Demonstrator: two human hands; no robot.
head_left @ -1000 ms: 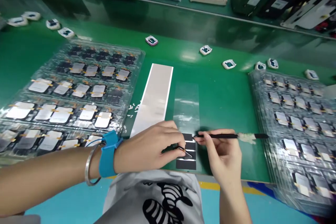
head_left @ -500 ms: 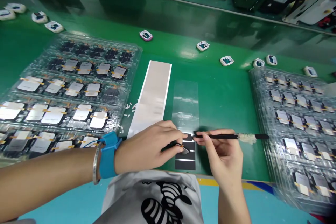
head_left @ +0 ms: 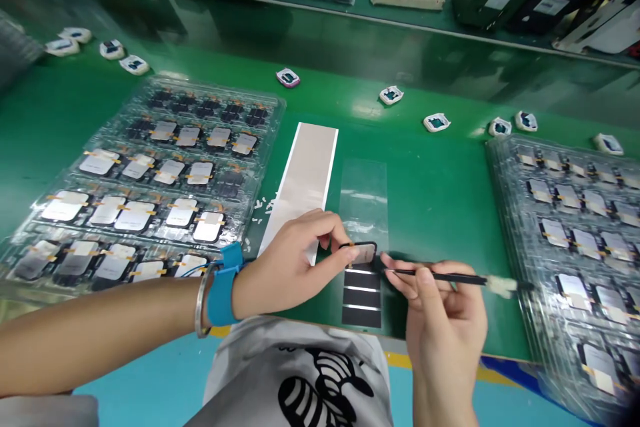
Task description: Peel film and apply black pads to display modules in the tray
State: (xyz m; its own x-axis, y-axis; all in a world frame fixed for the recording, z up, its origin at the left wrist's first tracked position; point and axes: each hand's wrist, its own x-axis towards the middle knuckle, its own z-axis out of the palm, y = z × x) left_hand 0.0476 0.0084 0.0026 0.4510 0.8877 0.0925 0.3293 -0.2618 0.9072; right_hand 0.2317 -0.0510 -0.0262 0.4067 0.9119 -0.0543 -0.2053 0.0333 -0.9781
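Pinching a small panel above clear film

The left hand (head_left: 300, 267) grips a small black-rimmed panel (head_left: 365, 253) between thumb and fingertips, at lower centre of the frame, just above a row of black pads (head_left: 361, 297) on a clear film (head_left: 363, 197). The right hand (head_left: 443, 320) is apart but near, holding a slim black stick (head_left: 440, 275) with a white tuft, its thin tip close to the panel. Plastic trays (head_left: 273, 103) of panels lie at left and right. A weak pinch could drop the panel onto the pads; a careless move of the stick could scratch it.
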